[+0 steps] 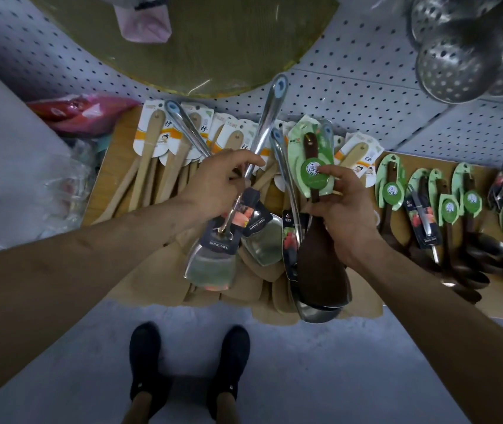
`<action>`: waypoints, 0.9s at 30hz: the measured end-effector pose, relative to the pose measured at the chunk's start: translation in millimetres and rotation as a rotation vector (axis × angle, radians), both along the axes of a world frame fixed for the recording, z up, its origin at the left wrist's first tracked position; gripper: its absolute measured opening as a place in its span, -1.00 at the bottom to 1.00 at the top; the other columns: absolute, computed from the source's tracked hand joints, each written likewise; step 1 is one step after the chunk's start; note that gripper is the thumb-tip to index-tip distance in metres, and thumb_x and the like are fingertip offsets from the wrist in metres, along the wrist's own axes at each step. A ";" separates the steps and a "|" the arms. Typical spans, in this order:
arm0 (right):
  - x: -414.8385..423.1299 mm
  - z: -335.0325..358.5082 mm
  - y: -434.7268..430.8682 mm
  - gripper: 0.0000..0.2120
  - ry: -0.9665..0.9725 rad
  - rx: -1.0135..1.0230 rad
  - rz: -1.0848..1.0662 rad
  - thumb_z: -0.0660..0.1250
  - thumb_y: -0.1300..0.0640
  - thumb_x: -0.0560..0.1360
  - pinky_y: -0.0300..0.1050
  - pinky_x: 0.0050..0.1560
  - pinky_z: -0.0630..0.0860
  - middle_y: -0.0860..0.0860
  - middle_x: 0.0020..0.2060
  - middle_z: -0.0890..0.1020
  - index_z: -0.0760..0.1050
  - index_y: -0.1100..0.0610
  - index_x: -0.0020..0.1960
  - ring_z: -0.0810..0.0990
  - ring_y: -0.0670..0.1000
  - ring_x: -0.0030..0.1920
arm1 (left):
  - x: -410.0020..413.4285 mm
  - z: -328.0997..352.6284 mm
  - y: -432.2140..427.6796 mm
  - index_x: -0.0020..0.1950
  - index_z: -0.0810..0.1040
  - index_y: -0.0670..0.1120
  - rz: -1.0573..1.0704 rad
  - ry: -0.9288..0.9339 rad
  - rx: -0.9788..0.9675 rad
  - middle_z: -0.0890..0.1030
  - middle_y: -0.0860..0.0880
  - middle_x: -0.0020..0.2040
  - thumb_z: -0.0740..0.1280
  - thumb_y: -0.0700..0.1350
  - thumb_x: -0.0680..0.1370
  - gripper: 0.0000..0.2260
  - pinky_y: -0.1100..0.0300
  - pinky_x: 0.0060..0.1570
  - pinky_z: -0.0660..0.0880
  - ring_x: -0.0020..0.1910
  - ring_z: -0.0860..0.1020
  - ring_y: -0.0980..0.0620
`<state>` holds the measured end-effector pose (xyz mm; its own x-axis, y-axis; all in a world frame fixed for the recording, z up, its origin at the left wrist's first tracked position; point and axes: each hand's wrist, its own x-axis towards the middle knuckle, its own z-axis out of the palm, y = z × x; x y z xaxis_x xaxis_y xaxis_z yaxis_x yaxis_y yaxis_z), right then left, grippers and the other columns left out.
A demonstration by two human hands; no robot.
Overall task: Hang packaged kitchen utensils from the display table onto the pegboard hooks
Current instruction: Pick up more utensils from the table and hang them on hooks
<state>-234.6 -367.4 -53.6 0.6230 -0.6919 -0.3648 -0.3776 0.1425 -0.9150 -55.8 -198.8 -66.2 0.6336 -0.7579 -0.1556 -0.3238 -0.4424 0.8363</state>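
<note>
The left hand [222,182] has its fingers curled tight round the thin handle of a shiny steel spatula [210,264], held up over the table [112,166]; the right hand [346,218] grips a dark wooden spoon [320,267], thumb pressed on its green card [297,142]; pale wooden spatulas [152,160] lie on the table, beside the pegboard [351,71].

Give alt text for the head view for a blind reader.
The left hand grips a steel spatula by its handle while the right hand holds a dark wooden spoon with a green card, above wooden spatulas on the display table.
</note>
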 end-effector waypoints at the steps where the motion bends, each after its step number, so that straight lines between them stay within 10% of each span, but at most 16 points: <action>1: -2.5 1.0 2.6 -0.35 -0.003 0.001 0.000 0.47 0.58 0.41 -0.27 -0.19 0.66 -0.18 -0.15 0.77 0.60 -0.03 0.29 0.79 -0.07 -0.13 | 0.4 2.4 3.4 0.45 0.58 0.15 -0.035 0.040 -0.003 0.56 0.08 0.12 0.41 -0.31 0.64 -0.52 0.06 0.17 0.62 0.04 0.62 0.09; 4: -9.5 6.3 11.9 -0.44 -0.033 0.021 -0.008 0.48 0.50 0.47 -0.24 -0.19 0.64 -0.12 -0.14 0.78 0.62 -0.06 0.26 0.77 -0.03 -0.11 | -1.2 11.4 14.1 0.60 0.38 0.29 -0.143 0.162 -0.052 0.63 0.03 0.08 0.47 -0.30 0.62 -0.30 0.25 -0.01 0.62 -0.08 0.65 0.10; 10: -28.5 22.0 34.5 -0.45 -0.096 0.004 -0.035 0.37 0.53 0.53 -0.19 -0.18 0.62 -0.17 -0.05 0.76 0.61 -0.09 0.24 0.71 -0.06 -0.04 | -12.9 31.3 32.5 0.64 0.11 0.45 -0.272 0.273 -0.062 0.68 -0.06 -0.01 0.46 -0.31 0.62 -0.10 -0.15 0.25 0.61 0.16 0.66 -0.20; 13: -44.1 32.6 49.9 -0.35 -0.110 -0.039 -0.052 0.40 0.54 0.46 0.04 -0.06 0.70 -0.24 -0.03 0.71 0.59 -0.17 0.24 0.71 0.13 0.10 | -22.0 38.2 41.2 0.65 0.14 0.42 -0.352 0.287 -0.053 0.62 0.03 -0.10 0.49 -0.32 0.59 -0.09 0.14 0.15 0.62 0.01 0.66 0.01; 17: -75.4 49.5 67.2 -0.36 -0.148 -0.029 -0.109 0.45 0.39 0.33 -0.02 -0.10 0.71 -0.08 0.06 0.68 0.55 -0.12 0.30 0.72 0.11 0.09 | -36.1 50.0 43.5 0.60 0.27 0.42 -0.405 0.294 -0.034 0.47 -0.01 0.08 0.52 -0.34 0.55 -0.12 -0.16 0.16 0.67 -0.15 0.65 -0.09; 23: -140.2 81.8 84.3 -0.29 -0.134 -0.071 -0.280 0.41 0.56 0.41 0.20 0.01 0.73 -0.07 0.14 0.65 0.50 -0.13 0.30 0.67 0.10 0.14 | -70.1 72.5 19.6 0.57 0.30 0.46 -0.604 0.248 -0.045 0.47 0.20 -0.02 0.55 -0.33 0.53 -0.11 0.21 0.00 0.60 -0.14 0.55 0.14; 27: -192.5 110.5 91.8 -0.29 -0.149 -0.099 -0.432 0.42 0.56 0.40 0.12 -0.05 0.74 -0.07 0.10 0.66 0.50 -0.13 0.30 0.68 0.05 0.10 | -108.1 105.9 -14.5 0.58 0.28 0.46 -0.722 0.223 -0.055 0.51 0.06 0.04 0.52 -0.30 0.57 -0.14 0.09 0.05 0.64 -0.04 0.62 -0.10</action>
